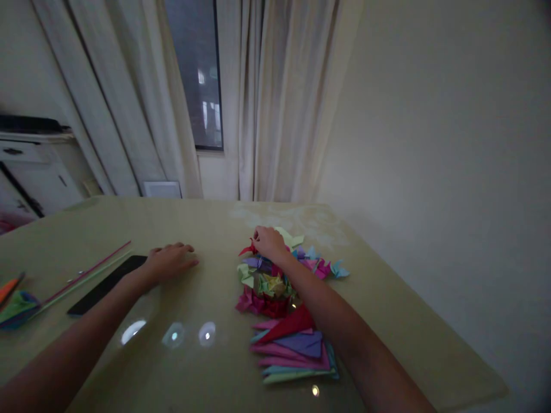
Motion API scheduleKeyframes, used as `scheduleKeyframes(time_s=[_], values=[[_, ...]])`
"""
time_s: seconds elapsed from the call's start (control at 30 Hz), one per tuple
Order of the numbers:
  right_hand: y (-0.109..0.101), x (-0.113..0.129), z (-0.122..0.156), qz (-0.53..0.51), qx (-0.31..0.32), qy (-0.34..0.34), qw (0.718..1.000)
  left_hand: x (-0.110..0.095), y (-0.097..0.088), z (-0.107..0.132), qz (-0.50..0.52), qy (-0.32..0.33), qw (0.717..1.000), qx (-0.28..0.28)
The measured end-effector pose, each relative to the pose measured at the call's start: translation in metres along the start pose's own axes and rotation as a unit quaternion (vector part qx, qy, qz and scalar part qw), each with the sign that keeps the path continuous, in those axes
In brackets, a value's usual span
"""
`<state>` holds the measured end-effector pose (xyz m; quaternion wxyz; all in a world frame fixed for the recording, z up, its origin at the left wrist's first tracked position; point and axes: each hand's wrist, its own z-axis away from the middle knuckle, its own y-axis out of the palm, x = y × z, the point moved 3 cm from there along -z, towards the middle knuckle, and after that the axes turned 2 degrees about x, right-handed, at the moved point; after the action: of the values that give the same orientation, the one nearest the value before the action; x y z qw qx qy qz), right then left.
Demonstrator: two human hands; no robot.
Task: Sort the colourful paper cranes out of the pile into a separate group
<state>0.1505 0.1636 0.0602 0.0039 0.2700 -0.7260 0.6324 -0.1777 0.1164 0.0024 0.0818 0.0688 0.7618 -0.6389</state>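
Fingers, head view: those of the right hand (270, 245) are bent together at a red folded paper piece (248, 250) at the far left of the cluster; whether they pinch it cannot be told, as the fingertips are unclear. Those of the left hand (170, 264) are extended and slightly spread, palm down on the table (215, 229), gripping nothing; this placement probably steadies the body during the right arm's reach.

The folded paper pieces (275, 284) sit in rough rows right of centre, presumably to keep shaped items together within the right hand's reach. The flat folded papers (297, 345) lie nearer, overlapped like a fan; this layering seems to leave individual edges accessible. The black flat object (107, 287) lies beside the left forearm, with thin sticks (92, 269) beyond it, both apparently set aside from the paper.
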Motion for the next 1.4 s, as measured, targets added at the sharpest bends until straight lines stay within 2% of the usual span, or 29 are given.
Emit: scheduleKeyframes(time_s=[0.1, 0.17, 0.23, 0.3, 0.4, 0.47, 0.53, 0.63, 0.7, 0.8, 0.87, 0.93, 1.03, 1.17, 1.23, 1.4], values=[[0.001, 0.002, 0.007, 0.025, 0.004, -0.004, 1.000, 0.016, -0.012, 0.023, -0.020, -0.003, 0.998, 0.058], [-0.004, 0.003, 0.014, 0.034, -0.010, -0.016, 0.999, 0.021, -0.017, 0.039, -0.005, 0.030, 0.996, 0.085], [-0.012, 0.004, 0.022, 0.040, -0.034, -0.032, 0.998, 0.017, -0.018, 0.055, 0.034, 0.080, 0.992, 0.088], [-0.021, 0.006, 0.031, 0.040, -0.058, -0.047, 0.996, 0.003, -0.016, 0.069, 0.069, 0.116, 0.988, 0.075], [-0.035, 0.013, 0.053, 0.029, -0.085, -0.066, 0.994, -0.031, -0.011, 0.085, 0.092, 0.155, 0.982, 0.051], [-0.043, 0.018, 0.076, 0.017, -0.107, -0.078, 0.991, -0.052, -0.012, 0.093, 0.094, 0.177, 0.979, 0.043], [-0.049, 0.024, 0.107, 0.007, -0.133, -0.092, 0.987, -0.064, -0.017, 0.100, 0.094, 0.187, 0.977, 0.036], [-0.048, 0.027, 0.161, -0.002, -0.170, -0.112, 0.979, -0.056, -0.027, 0.112, 0.054, 0.134, 0.989, -0.004], [-0.038, 0.026, 0.191, -0.030, -0.203, -0.136, 0.969, -0.039, -0.027, 0.123, -0.019, 0.047, 0.998, -0.035], [-0.014, 0.025, 0.216, -0.045, -0.221, -0.168, 0.960, -0.025, -0.013, 0.137, -0.039, -0.018, 0.999, 0.008], [0.001, 0.028, 0.221, -0.028, -0.210, -0.196, 0.957, -0.033, -0.006, 0.142, -0.012, -0.002, 0.999, 0.034], [0.009, 0.035, 0.221, -0.005, -0.195, -0.231, 0.953, -0.053, -0.002, 0.140, 0.002, 0.047, 0.998, 0.044], [0.011, 0.044, 0.215, 0.023, -0.180, -0.259, 0.949, -0.087, 0.000, 0.121, -0.007, 0.093, 0.994, 0.061], [0.007, 0.051, 0.198, 0.051, -0.192, -0.236, 0.951, -0.121, 0.007, 0.087, -0.009, 0.087, 0.994, 0.059], [0.009, 0.052, 0.192, 0.062, -0.209, -0.219, 0.951, -0.132, 0.011, 0.079, -0.005, 0.065, 0.997, 0.040], [0.023, 0.056, 0.199, 0.071, -0.217, -0.217, 0.949, -0.142, 0.016, 0.093, 0.008, 0.040, 0.999, -0.030]])
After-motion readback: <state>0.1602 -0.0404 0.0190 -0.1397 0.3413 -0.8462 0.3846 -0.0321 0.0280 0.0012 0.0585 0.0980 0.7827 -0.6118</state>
